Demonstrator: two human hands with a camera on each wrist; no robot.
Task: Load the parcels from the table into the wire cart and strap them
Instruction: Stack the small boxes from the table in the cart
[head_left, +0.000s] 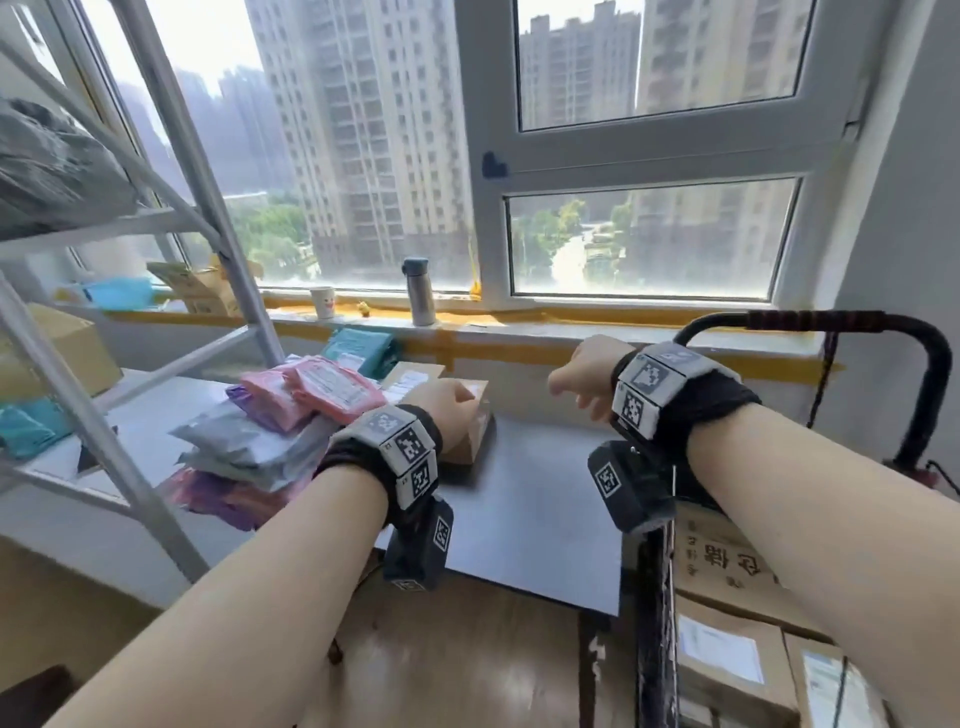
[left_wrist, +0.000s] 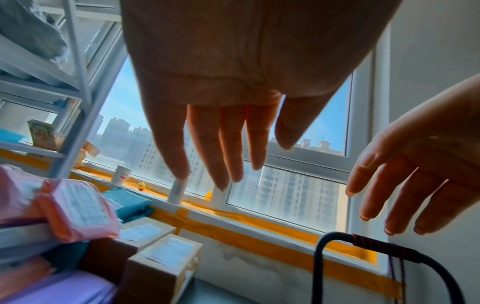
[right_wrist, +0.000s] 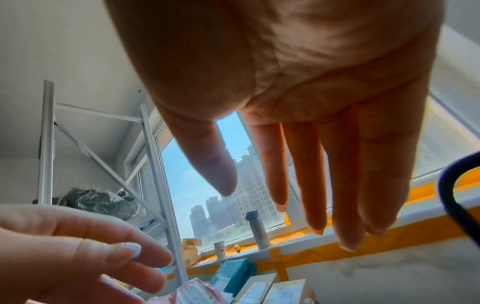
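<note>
Parcels are piled on the grey table (head_left: 545, 499): pink bags (head_left: 332, 389), grey bags (head_left: 249, 441), purple bags (head_left: 218, 493), teal bags (head_left: 358, 348) and brown cardboard boxes (head_left: 475, 421). My left hand (head_left: 447, 410) hovers over the nearest box (left_wrist: 166, 259), with straight, spread fingers (left_wrist: 221, 164) and nothing in it. To its right, my right hand (head_left: 582, 384) hangs in the air, also holding nothing, fingers (right_wrist: 317, 185) extended. The cart's black handle (head_left: 930, 374) stands at the right with a dark cord (head_left: 810, 318) wound on it. Cardboard boxes (head_left: 727, 571) lie in the cart below my right forearm.
A white metal shelf rack (head_left: 208, 208) stands at the left with bags and boxes on it. On the windowsill (head_left: 519, 325) are a steel flask (head_left: 420, 291), a paper cup (head_left: 323, 302) and a small yellow toy (head_left: 364, 309). Wooden floor (head_left: 467, 665) shows below the table.
</note>
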